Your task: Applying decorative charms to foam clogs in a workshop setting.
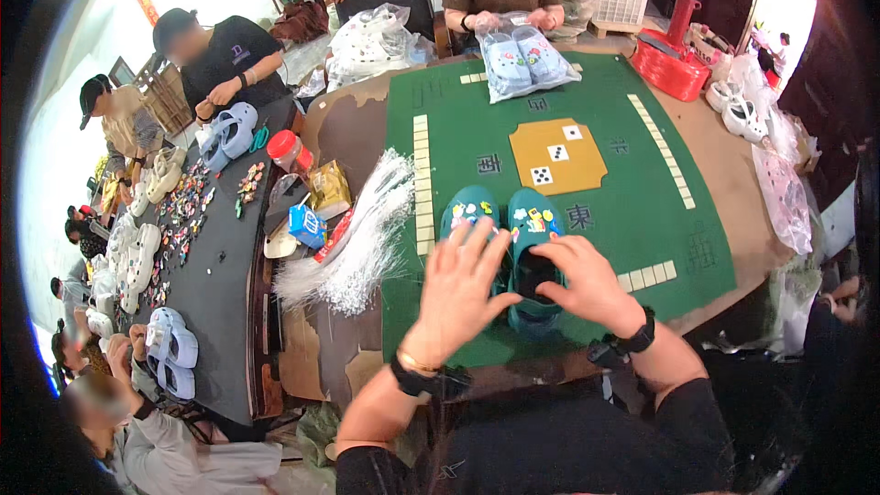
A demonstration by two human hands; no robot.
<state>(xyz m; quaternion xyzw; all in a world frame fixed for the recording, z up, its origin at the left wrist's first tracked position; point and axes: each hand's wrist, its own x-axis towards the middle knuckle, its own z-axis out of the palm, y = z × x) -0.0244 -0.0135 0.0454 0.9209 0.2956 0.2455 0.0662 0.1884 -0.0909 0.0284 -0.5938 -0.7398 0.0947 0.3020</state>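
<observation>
Head view: hands (522,289) on teal clogs (513,229)

The left hand (461,284) covers most of the left teal clog (467,212); only its toe shows beyond the fingers. The right hand (587,282) hides part of the right teal clog (534,220). Charms on both toes are too small to tell.

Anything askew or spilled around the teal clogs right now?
Nothing wrong at the teal clogs: they sit side by side under both hands. Left of them, a bundle of white plastic ties fans out loosely over the green mat edge.
</observation>
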